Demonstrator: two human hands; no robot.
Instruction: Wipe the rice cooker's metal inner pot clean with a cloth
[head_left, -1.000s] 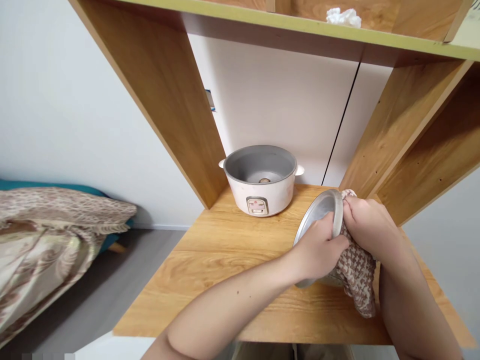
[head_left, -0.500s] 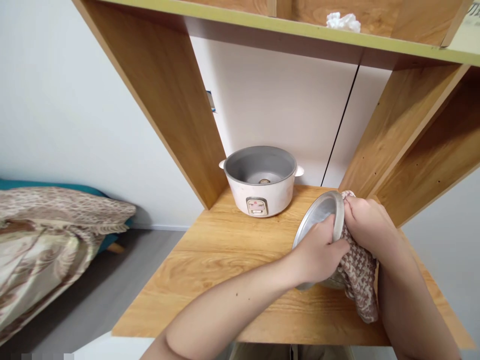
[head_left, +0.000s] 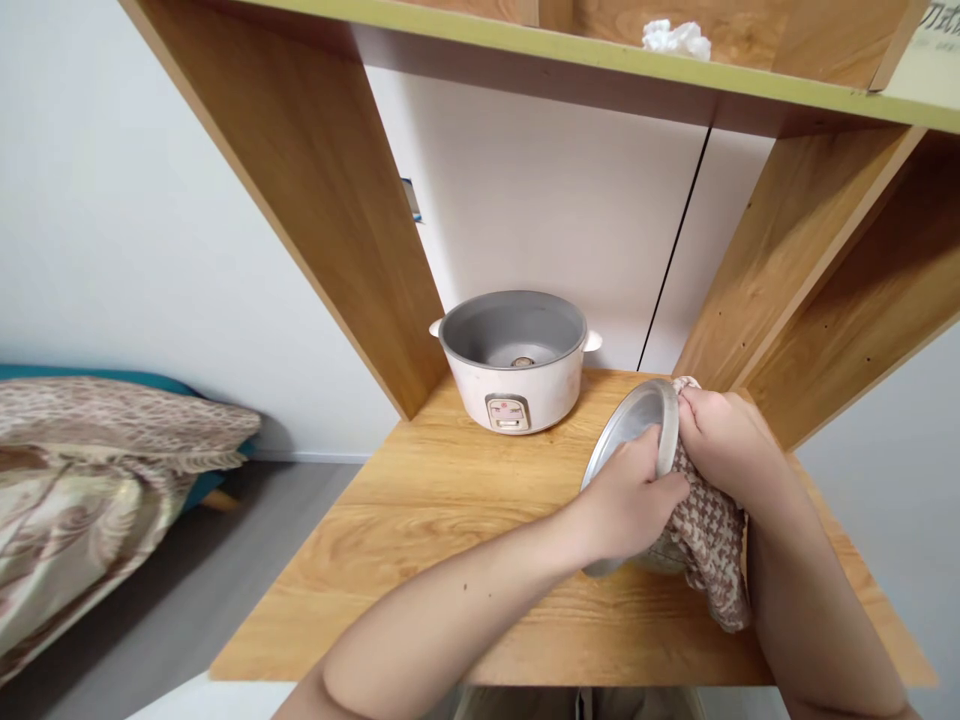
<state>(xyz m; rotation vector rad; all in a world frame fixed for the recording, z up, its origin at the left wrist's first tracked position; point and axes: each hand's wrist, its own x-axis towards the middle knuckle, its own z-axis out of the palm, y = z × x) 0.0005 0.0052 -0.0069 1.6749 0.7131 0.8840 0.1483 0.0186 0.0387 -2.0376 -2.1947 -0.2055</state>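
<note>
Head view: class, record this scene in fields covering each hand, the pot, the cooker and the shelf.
Left hand: grips the metal pot by its rim
Right hand: holds a houndstooth cloth at the pot's outer side
Pot: tilted, opening leftward
Rice cooker: upright, lidless, on the wooden desk
Shelf: crumpled white tissue on it

Right of centre in the lower frame, a silvery metal pot (head_left: 628, 421) tilts steeply, its round mouth turned leftward, while a brown-and-white patterned cloth (head_left: 714, 532), bunched near the rim, hangs along its right side.
</note>
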